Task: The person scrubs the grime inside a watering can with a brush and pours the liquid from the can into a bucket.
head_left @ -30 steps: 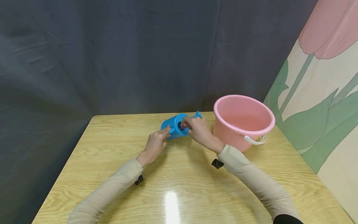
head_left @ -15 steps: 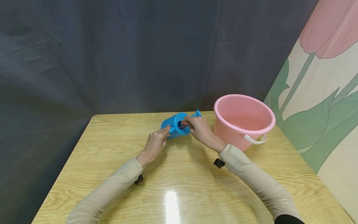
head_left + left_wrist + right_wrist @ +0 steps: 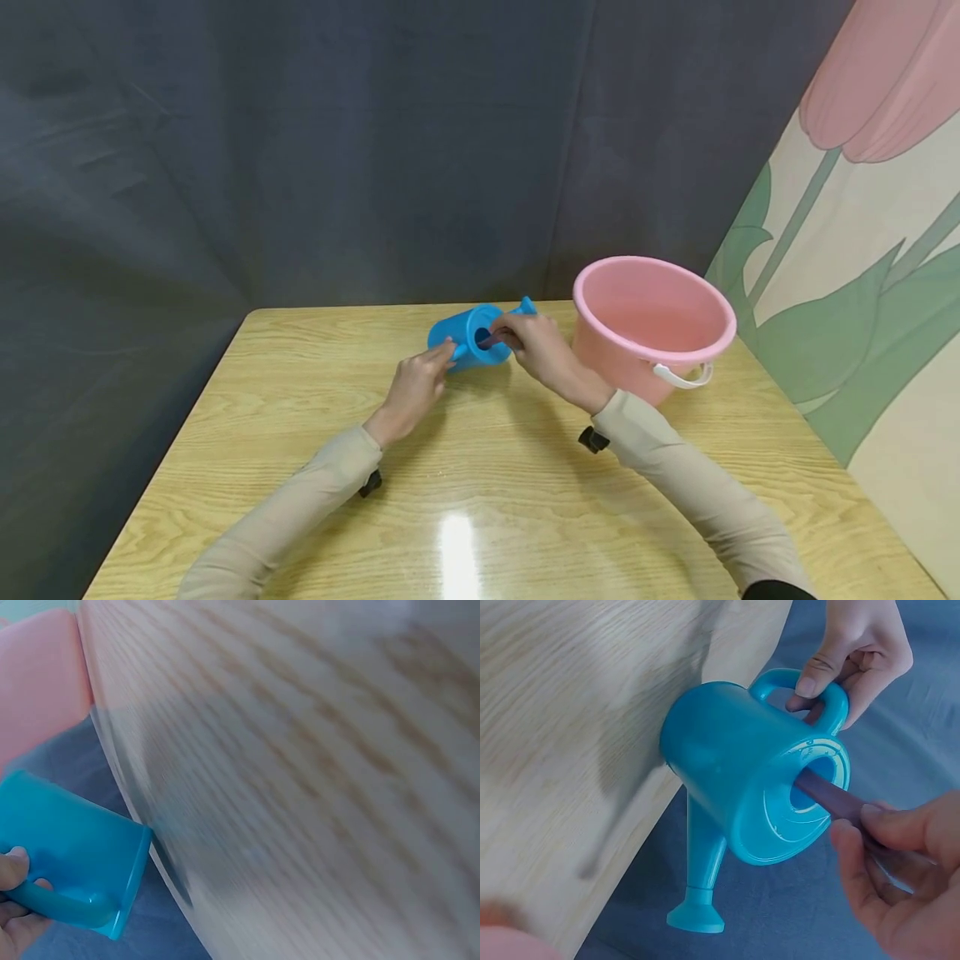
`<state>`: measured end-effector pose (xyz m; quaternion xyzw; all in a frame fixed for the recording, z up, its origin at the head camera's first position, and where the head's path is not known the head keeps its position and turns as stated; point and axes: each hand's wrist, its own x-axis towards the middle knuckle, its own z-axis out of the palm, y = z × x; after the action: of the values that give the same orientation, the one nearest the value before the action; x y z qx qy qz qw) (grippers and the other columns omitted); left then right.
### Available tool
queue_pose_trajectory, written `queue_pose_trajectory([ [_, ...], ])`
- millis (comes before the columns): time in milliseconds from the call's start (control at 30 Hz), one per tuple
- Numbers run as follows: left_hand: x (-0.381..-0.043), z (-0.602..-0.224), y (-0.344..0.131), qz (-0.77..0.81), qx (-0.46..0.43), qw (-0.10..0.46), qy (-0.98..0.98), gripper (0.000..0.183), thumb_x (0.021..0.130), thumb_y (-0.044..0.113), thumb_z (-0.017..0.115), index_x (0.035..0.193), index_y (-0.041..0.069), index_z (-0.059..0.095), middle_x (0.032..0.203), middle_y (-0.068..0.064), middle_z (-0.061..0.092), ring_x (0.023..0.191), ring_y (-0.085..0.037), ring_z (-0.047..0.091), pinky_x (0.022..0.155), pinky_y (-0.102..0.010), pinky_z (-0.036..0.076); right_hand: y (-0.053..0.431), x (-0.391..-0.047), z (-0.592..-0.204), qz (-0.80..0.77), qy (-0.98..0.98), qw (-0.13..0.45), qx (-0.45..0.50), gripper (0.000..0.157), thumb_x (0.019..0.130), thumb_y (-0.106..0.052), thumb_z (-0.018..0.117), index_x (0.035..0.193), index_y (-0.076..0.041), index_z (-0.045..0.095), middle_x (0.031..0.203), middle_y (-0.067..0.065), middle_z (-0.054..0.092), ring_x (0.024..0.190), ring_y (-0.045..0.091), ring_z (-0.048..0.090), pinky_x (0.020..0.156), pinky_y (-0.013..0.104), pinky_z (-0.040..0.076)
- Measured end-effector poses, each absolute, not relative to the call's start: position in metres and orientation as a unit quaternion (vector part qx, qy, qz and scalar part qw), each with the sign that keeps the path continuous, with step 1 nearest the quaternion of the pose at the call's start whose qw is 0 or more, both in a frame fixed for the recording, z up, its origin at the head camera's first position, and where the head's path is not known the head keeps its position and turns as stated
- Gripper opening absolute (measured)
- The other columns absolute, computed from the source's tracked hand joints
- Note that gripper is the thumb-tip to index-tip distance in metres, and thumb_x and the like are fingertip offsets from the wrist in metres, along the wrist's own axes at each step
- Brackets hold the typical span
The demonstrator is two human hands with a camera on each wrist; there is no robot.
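Observation:
A blue watering can [image 3: 450, 332] is tilted near the table's far edge, its round mouth turned toward me. My left hand [image 3: 414, 387] grips the can's loop handle [image 3: 838, 705], with the thumb over it in the right wrist view. My right hand [image 3: 546, 357] pinches a dull purple, strip-like thing [image 3: 838, 804] between thumb and fingers. One end of that strip goes into the can's mouth and is hidden inside; I cannot tell what kind of thing it is. The spout [image 3: 705, 859], ending in a flared rose, points right in the head view.
A pink bucket [image 3: 600, 354] with a white handle [image 3: 682, 379] stands right of the can, behind my right forearm. The wooden table [image 3: 315, 367] ends at a dark curtain [image 3: 405, 158]. A wall with painted tulips [image 3: 840, 350] borders the right side.
My right hand has drawn slightly right, toward me, and more of the purple strip shows outside the can's mouth. My left hand and the can have barely moved.

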<state>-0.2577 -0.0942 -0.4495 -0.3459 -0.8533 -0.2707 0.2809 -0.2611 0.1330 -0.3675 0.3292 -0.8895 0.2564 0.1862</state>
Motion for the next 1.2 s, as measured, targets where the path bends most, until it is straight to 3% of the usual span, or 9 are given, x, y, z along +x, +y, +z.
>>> queue_pose_trajectory([
  [167, -0.2589, -0.4515, -0.0958, -0.274, -0.341, 0.287, -0.852, 0.041, 0.084, -0.018, 0.062, 0.124, -0.011, 0.062, 0.122, -0.029, 0.061, 0.100, -0.034, 0.069, 0.082, -0.042, 0.057, 0.1319, -0.2598, -0.3674, 0.254, -0.883, 0.216, 0.331, 0.009, 0.094, 0.000, 0.066, 0.099, -0.003, 0.073, 0.094, 0.007, 0.074, 0.082, 0.021, 0.070, 0.070, 0.038, 0.058],
  [400, -0.2584, -0.4495, -0.0964, -0.285, -0.332, 0.285, -0.853, 0.043, 0.083, -0.020, 0.059, 0.125, -0.011, 0.061, 0.123, -0.030, 0.060, 0.094, -0.030, 0.072, 0.079, -0.039, 0.058, 0.1329, -0.2575, -0.3666, 0.249, -0.872, 0.274, 0.321, 0.009, 0.091, -0.002, 0.070, 0.099, -0.003, 0.072, 0.085, 0.007, 0.071, 0.063, 0.015, 0.058, 0.054, 0.033, 0.050],
  [667, -0.2594, -0.4509, -0.0964, -0.289, -0.331, 0.299, -0.847, 0.041, 0.082, -0.021, 0.060, 0.121, -0.011, 0.063, 0.119, -0.029, 0.062, 0.096, -0.033, 0.071, 0.079, -0.042, 0.058, 0.1334, -0.2573, -0.3674, 0.268, -0.849, 0.319, 0.323, 0.009, 0.090, -0.004, 0.073, 0.099, -0.004, 0.071, 0.084, 0.006, 0.072, 0.061, 0.013, 0.057, 0.052, 0.031, 0.048],
  [900, -0.2602, -0.4515, -0.0945, -0.277, -0.329, 0.305, -0.850, 0.044, 0.079, -0.021, 0.061, 0.121, -0.011, 0.064, 0.119, -0.029, 0.063, 0.098, -0.034, 0.070, 0.080, -0.042, 0.058, 0.1321, -0.2558, -0.3652, 0.274, -0.844, 0.335, 0.316, 0.009, 0.088, -0.001, 0.073, 0.097, -0.002, 0.073, 0.084, 0.007, 0.073, 0.064, 0.015, 0.064, 0.055, 0.035, 0.053],
  [1200, -0.2593, -0.4518, -0.0924, -0.246, -0.325, 0.312, -0.858, 0.049, 0.074, -0.021, 0.061, 0.121, -0.009, 0.063, 0.119, -0.029, 0.063, 0.092, -0.030, 0.072, 0.064, -0.039, 0.060, 0.1331, -0.2551, -0.3626, 0.263, -0.856, 0.332, 0.295, 0.008, 0.090, -0.003, 0.072, 0.096, -0.006, 0.075, 0.083, 0.004, 0.073, 0.061, 0.012, 0.062, 0.053, 0.033, 0.051],
])
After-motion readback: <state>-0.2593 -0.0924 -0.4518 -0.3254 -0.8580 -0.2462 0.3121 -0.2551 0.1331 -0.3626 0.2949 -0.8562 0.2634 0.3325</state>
